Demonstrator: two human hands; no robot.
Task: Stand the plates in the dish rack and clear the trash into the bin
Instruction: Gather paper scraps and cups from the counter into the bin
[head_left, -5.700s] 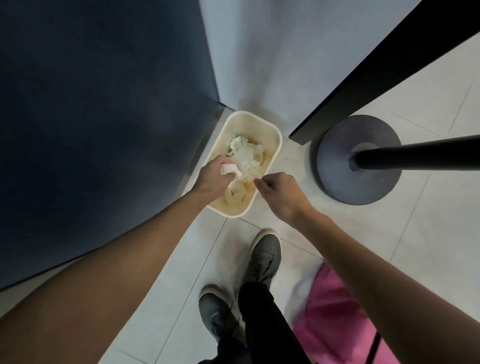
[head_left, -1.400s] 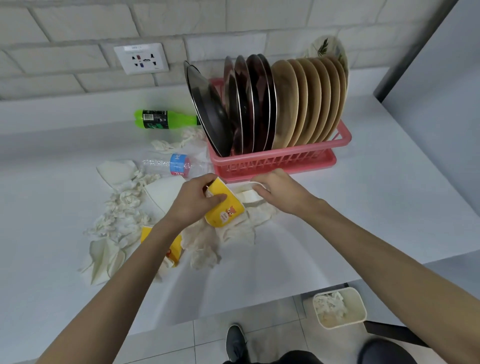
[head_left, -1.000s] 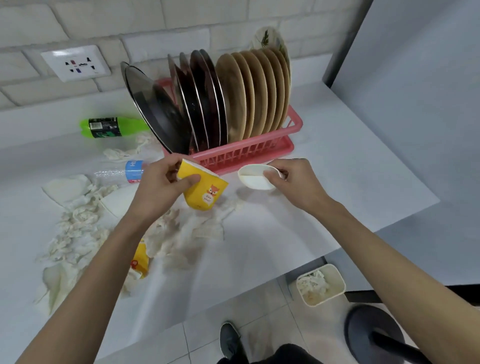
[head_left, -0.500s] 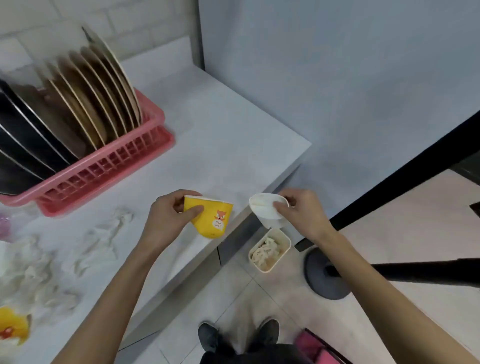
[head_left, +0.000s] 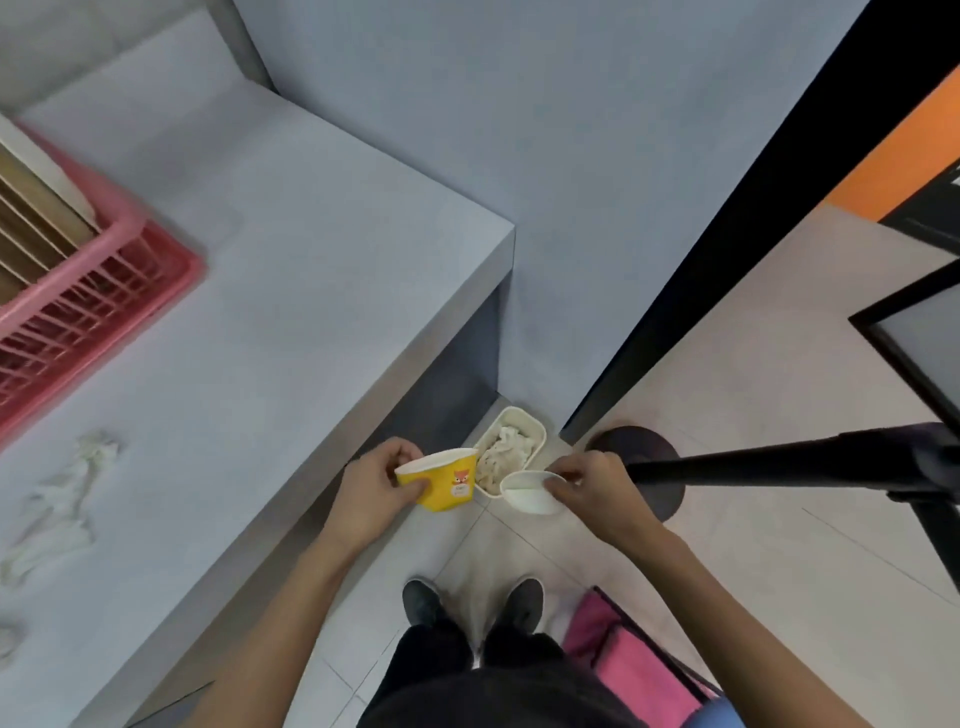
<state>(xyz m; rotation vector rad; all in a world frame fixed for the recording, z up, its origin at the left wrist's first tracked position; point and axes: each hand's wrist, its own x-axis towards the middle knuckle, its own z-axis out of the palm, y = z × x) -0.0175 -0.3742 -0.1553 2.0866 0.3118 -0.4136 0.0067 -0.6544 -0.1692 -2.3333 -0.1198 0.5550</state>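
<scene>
My left hand (head_left: 375, 488) grips a yellow paper cup (head_left: 443, 480) by its rim, held out past the counter's edge. My right hand (head_left: 597, 493) pinches a white paper cup (head_left: 530, 492) at its rim. Both cups hover just above the cream bin (head_left: 535, 425) on the floor, which holds crumpled white tissue. The pink dish rack (head_left: 98, 291) with upright beige plates (head_left: 36, 228) stands at the far left of the grey counter (head_left: 291, 291).
Crumpled tissues (head_left: 67, 499) lie on the counter's left part. A black stand with a round base (head_left: 660, 514) and a long pole (head_left: 779, 462) sits right of the bin. A pink bag (head_left: 634, 670) lies by my shoes (head_left: 472, 603). A grey wall is behind the bin.
I picked both cups off the counter and turned right; my hands carried them down over the bin, and the rack slid to the left edge of view.
</scene>
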